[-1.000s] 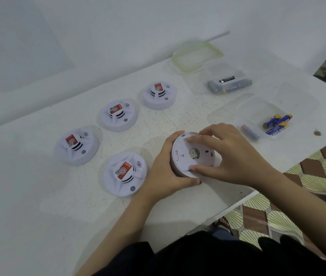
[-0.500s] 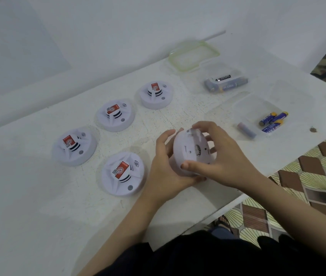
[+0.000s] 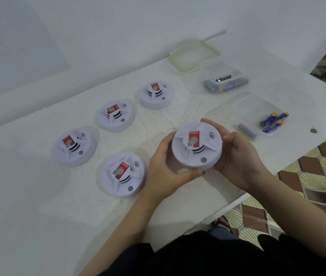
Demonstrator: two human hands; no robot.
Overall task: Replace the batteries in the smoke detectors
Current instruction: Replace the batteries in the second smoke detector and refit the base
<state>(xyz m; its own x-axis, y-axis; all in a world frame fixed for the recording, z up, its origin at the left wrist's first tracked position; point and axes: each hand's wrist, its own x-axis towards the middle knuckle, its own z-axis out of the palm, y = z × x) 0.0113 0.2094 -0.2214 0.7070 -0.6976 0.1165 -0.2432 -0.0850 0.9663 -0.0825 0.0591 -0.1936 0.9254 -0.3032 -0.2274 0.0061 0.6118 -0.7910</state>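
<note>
A white round smoke detector (image 3: 197, 145) with a red label faces up, lifted just above the white table (image 3: 38, 196). My left hand (image 3: 166, 170) grips its left rim and my right hand (image 3: 237, 160) cups its right side. Several more detectors lie face up on the table: one (image 3: 123, 174) near my left hand, one (image 3: 74, 146) at the left, one (image 3: 115, 115) behind, one (image 3: 156, 95) farther back. A clear tray (image 3: 257, 108) holds blue-and-yellow batteries (image 3: 274, 122). A clear box (image 3: 224, 78) holds other batteries.
A green-rimmed clear lid (image 3: 194, 55) lies at the back by the wall. A loose battery (image 3: 246, 130) rests at the tray's near-left edge. The table edge runs diagonally at the right, with patterned floor tiles (image 3: 317, 186) below.
The detector was back side up under both hands. It has been turned over between my hands and now shows its labelled front.
</note>
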